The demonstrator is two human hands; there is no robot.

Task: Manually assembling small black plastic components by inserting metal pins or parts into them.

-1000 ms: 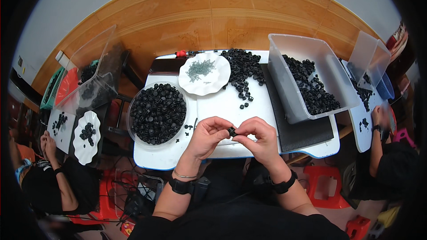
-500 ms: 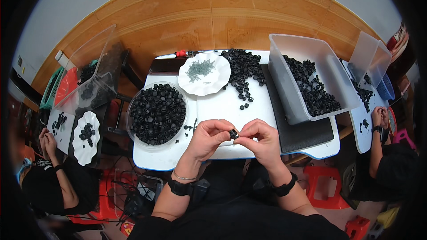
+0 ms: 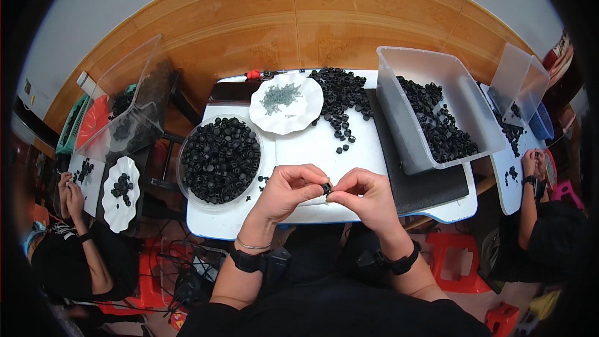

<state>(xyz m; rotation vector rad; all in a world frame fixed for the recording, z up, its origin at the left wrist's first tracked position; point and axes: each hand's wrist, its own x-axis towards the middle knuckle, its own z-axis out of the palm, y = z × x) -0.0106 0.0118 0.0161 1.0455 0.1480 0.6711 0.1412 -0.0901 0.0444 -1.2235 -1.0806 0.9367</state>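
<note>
Two white plates (image 3: 286, 105) (image 3: 121, 192) — three clear bins (image 3: 430, 106) (image 3: 518, 84) (image 3: 128, 109) — one round bowl (image 3: 218, 159)

A single head-worn fisheye view is looking steeply down from above the person's own lap; it is facing the far wooden wall, sitting close over the white bench (image 3: 312, 150); edges are bending toward the dark rim.

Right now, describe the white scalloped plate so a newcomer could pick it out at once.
On the white table, look behind the round bowl of black caps. The white scalloped plate sits there, beside the loose pile of caps. It alone holds small grey-green pieces, not black ones.
</note>
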